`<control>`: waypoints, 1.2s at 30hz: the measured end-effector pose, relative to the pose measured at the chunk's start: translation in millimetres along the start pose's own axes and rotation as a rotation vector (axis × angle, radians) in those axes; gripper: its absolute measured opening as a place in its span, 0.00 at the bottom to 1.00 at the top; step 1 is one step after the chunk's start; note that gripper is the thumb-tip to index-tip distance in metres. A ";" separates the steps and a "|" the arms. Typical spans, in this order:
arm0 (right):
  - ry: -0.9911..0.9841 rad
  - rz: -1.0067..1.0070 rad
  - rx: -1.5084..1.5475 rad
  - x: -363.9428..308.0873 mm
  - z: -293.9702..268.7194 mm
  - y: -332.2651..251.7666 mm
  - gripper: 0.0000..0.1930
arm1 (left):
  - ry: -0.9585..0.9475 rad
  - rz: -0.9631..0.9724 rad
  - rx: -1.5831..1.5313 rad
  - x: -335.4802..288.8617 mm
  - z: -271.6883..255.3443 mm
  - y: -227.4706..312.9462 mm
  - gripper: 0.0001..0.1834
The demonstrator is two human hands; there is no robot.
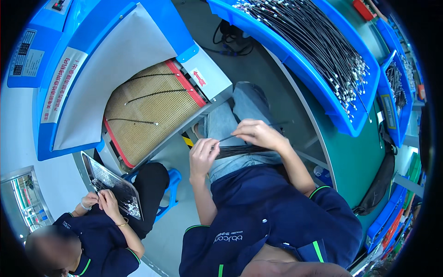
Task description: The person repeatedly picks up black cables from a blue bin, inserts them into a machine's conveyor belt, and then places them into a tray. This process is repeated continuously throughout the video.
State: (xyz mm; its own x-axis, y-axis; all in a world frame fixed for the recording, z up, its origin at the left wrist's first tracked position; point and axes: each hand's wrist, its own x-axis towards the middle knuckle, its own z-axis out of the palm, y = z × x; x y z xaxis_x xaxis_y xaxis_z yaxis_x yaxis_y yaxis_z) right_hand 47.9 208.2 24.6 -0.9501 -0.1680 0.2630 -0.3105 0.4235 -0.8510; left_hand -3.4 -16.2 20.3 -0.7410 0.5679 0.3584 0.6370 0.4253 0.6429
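Observation:
A thin black cable (226,138) runs between my two hands above my lap. My left hand (203,157) pinches its left end. My right hand (259,134) grips it farther along with closed fingers, and a blurred stretch sticks out beyond to the right. Below, a bundle of black cables (242,151) lies across my thighs, its left end partly hidden by my left hand. Ahead to the left, several black cables (159,93) lie spaced apart on the tan mesh conveyor belt (161,115) of a blue machine.
A blue bin (295,53) heaped with black cables stands on the green table (353,161) to the right, beside a smaller blue bin (392,111). At left, a co-worker's hands (104,201) work over a tray (134,184). A blue stool (171,189) stands behind the co-worker's leg.

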 end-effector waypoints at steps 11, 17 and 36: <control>0.059 0.186 -0.213 -17.3 -46.1 13.4 0.06 | 0.106 -0.187 0.085 -26.7 -34.5 -39.4 0.08; 0.065 0.170 -0.301 -21.1 -51.7 15.5 0.06 | 0.121 -0.206 0.113 -31.9 -40.0 -45.8 0.08; -0.011 -0.087 -0.090 5.7 -14.1 -13.5 0.06 | 0.090 0.107 0.019 1.6 -20.3 8.8 0.12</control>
State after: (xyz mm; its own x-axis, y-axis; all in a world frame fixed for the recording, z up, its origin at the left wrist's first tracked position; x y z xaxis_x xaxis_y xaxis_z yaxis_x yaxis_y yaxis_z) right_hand 46.3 214.1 44.0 -0.9193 -0.2173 0.3282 -0.3935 0.4848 -0.7811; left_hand -3.3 -25.8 40.2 -0.6842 0.5452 0.4843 0.7167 0.3798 0.5849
